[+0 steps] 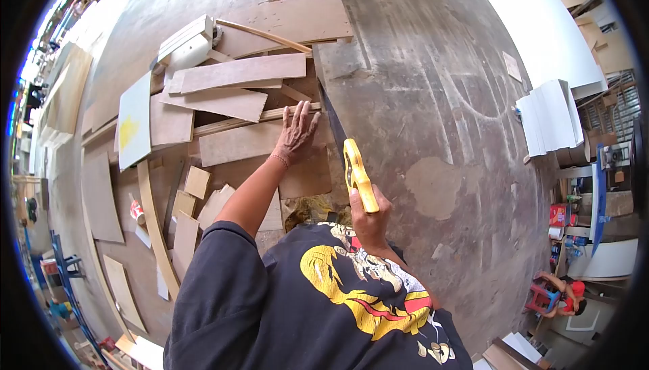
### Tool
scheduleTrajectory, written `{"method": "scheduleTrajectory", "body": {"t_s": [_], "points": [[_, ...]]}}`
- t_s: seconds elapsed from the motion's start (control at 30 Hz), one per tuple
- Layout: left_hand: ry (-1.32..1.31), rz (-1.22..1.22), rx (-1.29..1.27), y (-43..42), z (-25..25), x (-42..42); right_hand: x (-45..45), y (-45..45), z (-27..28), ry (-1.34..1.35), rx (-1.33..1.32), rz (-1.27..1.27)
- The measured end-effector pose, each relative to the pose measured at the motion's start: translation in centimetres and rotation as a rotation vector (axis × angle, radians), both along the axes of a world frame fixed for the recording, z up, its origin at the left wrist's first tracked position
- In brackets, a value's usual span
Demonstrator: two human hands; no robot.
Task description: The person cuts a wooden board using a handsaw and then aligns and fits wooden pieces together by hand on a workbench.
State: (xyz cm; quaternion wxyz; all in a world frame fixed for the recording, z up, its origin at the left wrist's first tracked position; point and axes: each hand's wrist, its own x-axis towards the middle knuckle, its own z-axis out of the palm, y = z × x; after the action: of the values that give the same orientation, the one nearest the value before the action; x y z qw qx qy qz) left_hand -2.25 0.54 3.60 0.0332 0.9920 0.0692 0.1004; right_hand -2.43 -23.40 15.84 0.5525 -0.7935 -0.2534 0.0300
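Note:
My right hand (371,214) is closed around the yellow handle of a handsaw (356,167). The saw's dark blade points away from me and runs just past the end of a narrow wooden strip (236,122); I cannot tell whether its teeth touch the wood. My left hand (296,132) lies on that strip near its right end, fingers stretched out and pressing down. Under and in front of the left hand are flat plywood offcuts (230,143), one with a jagged end (230,102).
More boards and small wood blocks (197,182) lie scattered on the left. A white panel with a yellow stain (135,123) sits among them. White sheets (551,116) are at the right. Farther off at the lower right, a person in red (573,296) is beside a stool.

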Motion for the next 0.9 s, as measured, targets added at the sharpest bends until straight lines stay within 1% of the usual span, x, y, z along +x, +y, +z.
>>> {"method": "scheduleTrajectory", "body": {"t_s": [0.07,0.13,0.17,0.23,0.27,0.37,0.47,0.57,0.6,0.63,0.7,0.73,0.77,0.83,0.9], "points": [[0.021,0.007,0.001,0.3,-0.2,-0.1,0.0,0.2,0.2,-0.022,-0.016,0.011],[0.046,-0.001,-0.006,0.5,-0.4,-0.2,0.3,0.8,1.2,0.151,0.066,0.035],[0.065,-0.012,-0.01,0.6,-0.6,0.0,0.4,1.1,1.5,0.153,0.066,0.03],[0.073,-0.01,0.011,0.5,-1.0,-0.1,0.3,1.3,1.9,0.257,0.031,0.015],[0.072,-0.009,0.044,0.7,-1.0,0.0,0.2,1.4,1.8,0.257,0.032,0.018],[0.128,0.001,0.005,0.4,0.7,-0.1,-0.4,1.4,1.6,0.066,-0.05,0.013],[0.073,-0.005,0.025,0.5,-0.2,-0.1,-1.0,0.7,1.1,0.072,-0.058,0.028],[0.052,-0.008,0.013,0.5,-0.3,-0.2,-1.3,-0.2,-0.4,0.135,-0.016,0.04],[0.042,-0.007,0.022,0.7,-0.8,-0.1,-1.4,-0.8,-1.5,0.352,0.033,0.052],[0.041,-0.008,0.018,0.7,-0.7,-0.1,-1.4,-1.4,-2.5,0.351,0.029,0.051],[0.105,0.005,0.029,0.6,-0.4,0.0,-1.5,-2.6,-4.7,0.261,0.035,0.083],[0.102,0.004,0.028,0.7,-0.6,0.0,-1.6,-2.9,-5.6,0.312,0.057,0.061],[0.081,0.002,0.046,0.8,-1.0,0.1,-1.8,-3.3,-6.4,0.31,0.057,0.06],[0.059,-0.004,0.064,1.1,-1.7,0.2,-2.1,-3.5,-6.5,0.262,0.006,0.102],[0.067,0.009,0.181,1.0,-2.3,0.2,-2.5,-3.1,-5.7,0.321,0.024,0.078]]}}
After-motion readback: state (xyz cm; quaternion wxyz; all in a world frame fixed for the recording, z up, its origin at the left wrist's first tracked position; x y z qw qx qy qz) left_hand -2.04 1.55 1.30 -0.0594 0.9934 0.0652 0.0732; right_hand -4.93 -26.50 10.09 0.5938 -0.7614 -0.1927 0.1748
